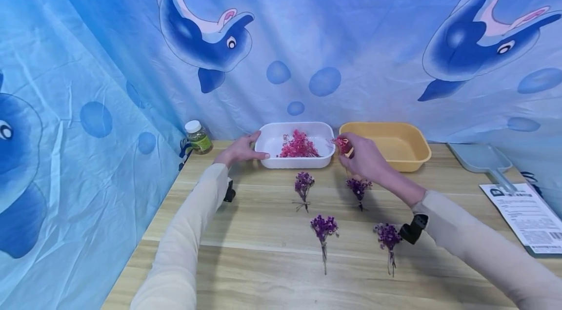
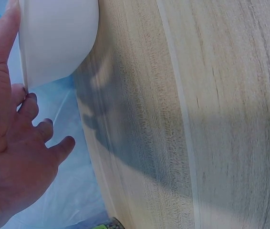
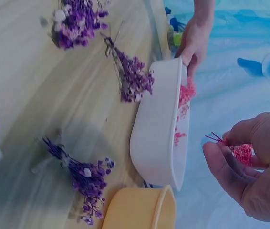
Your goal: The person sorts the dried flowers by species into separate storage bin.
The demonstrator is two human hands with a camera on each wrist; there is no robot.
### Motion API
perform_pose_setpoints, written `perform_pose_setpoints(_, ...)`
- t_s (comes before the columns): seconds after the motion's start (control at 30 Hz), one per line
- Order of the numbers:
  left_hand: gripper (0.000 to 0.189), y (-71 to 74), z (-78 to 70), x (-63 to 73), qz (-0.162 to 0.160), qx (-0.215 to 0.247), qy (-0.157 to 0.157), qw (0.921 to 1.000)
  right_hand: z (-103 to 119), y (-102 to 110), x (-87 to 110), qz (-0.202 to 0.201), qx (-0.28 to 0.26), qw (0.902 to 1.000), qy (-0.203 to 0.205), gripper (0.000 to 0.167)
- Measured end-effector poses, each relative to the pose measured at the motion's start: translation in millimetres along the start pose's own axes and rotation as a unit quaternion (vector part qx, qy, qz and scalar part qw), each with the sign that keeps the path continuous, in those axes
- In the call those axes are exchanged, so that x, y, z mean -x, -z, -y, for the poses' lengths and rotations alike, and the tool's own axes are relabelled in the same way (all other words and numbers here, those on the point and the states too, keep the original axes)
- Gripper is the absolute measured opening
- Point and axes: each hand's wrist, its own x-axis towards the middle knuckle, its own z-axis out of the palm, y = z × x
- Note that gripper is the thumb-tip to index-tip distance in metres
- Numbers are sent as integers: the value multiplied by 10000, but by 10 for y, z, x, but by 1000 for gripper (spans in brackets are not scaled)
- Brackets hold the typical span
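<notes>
My left hand point(image 1: 240, 149) grips the left end of a white plastic basin point(image 1: 296, 162), with the thumb along its front rim. Inside the basin lies a pile of pink dried flowers point(image 1: 298, 144). My right hand point(image 1: 368, 157) pinches a small bunch of pink dried flowers point(image 3: 242, 153) between thumb and fingers, its thin stems poking out past the fingertips in the right wrist view. That hand is above the gap between the white basin and a yellow basin point(image 1: 391, 144). Purple dried flower bunches point(image 1: 324, 227) lie on the table in front.
A white-capped jar point(image 1: 199, 138) stands at the back left of the wooden table point(image 1: 263, 251). Along the right side are a grey dustpan point(image 1: 480, 156) and a clipboard with a printed sheet point(image 1: 524, 212). A blue dolphin curtain point(image 1: 342, 17) hangs behind.
</notes>
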Motion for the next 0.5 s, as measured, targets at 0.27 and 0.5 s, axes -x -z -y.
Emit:
perform_pose_setpoints(0.27,108,22,-42,19,-66,23,-11,10000,-72,-33,-201,243,232,9994,118,52)
perform_pose_setpoints(0.5,109,-4,-24,21,-24,-59,-32,10000,-95,-57,-319,670,105,9976,-101,51)
